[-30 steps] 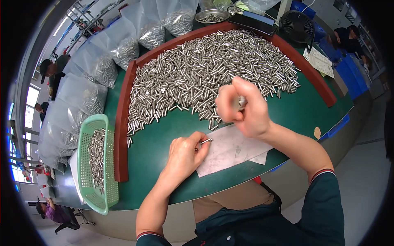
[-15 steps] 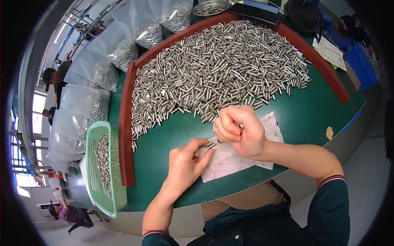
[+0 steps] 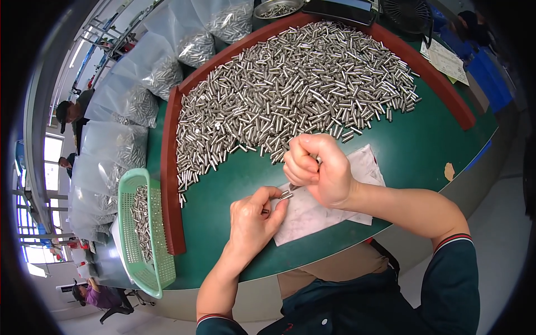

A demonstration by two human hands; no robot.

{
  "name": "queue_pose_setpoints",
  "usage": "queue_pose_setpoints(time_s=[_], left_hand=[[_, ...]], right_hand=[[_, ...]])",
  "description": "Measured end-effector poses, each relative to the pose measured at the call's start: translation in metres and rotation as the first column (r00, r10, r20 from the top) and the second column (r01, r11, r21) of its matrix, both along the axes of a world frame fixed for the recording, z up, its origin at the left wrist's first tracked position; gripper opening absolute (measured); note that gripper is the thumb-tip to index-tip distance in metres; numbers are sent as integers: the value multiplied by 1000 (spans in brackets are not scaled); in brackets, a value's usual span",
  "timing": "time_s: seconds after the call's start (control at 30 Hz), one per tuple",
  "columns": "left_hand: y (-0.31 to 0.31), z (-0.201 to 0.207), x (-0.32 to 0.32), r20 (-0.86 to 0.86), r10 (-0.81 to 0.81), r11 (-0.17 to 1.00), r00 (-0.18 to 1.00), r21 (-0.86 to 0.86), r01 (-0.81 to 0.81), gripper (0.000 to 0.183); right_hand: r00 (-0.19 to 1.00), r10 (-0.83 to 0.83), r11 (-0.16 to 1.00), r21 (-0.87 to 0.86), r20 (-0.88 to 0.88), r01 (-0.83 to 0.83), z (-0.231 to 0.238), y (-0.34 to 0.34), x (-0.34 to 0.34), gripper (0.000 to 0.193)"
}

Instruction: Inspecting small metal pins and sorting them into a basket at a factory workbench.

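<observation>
My left hand (image 3: 252, 219) pinches a few short metal pins (image 3: 286, 195) between thumb and fingertips, their ends sticking out toward the right. Close by on the right, my right hand (image 3: 321, 172) is curled into a fist above a white, smudged cloth or paper sheet (image 3: 312, 215). A small bit of metal seems to show inside the fist, though the fingers hide most of it. Beyond both hands spreads a large heap of shiny cylindrical pins (image 3: 296, 84) on the green table (image 3: 223, 181).
Dark red wooden rails (image 3: 172, 184) border the heap. At the left stands a green perforated basket (image 3: 162, 268) with pins inside. Clear plastic bags (image 3: 139, 103) of pins line the far left. A metal bowl (image 3: 277, 9), black fan (image 3: 406, 22) and papers (image 3: 446, 61) sit at the back.
The whole view has shifted slightly. My right fist has moved a little up and to the left; my left hand keeps its pinch on the pins almost unmoved.
</observation>
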State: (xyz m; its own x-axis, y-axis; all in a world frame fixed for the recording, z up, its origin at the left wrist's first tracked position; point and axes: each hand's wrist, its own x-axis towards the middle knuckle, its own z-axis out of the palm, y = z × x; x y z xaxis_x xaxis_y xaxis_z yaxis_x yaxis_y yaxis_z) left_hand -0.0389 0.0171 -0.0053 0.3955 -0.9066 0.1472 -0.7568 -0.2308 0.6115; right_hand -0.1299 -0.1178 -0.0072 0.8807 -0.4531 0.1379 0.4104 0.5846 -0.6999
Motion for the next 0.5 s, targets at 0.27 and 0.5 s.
queue_pose_setpoints(time_s=[0.27,0.5], left_hand=[[1,-2,0,4,24,1000,1000,2,-24,13],[1,-2,0,-13,18,1000,1000,3,-18,12]], right_hand=[[999,37,999,14,-39,-36,3,2,-2,38],[997,65,997,55,-47,-63,3,3,-4,38]])
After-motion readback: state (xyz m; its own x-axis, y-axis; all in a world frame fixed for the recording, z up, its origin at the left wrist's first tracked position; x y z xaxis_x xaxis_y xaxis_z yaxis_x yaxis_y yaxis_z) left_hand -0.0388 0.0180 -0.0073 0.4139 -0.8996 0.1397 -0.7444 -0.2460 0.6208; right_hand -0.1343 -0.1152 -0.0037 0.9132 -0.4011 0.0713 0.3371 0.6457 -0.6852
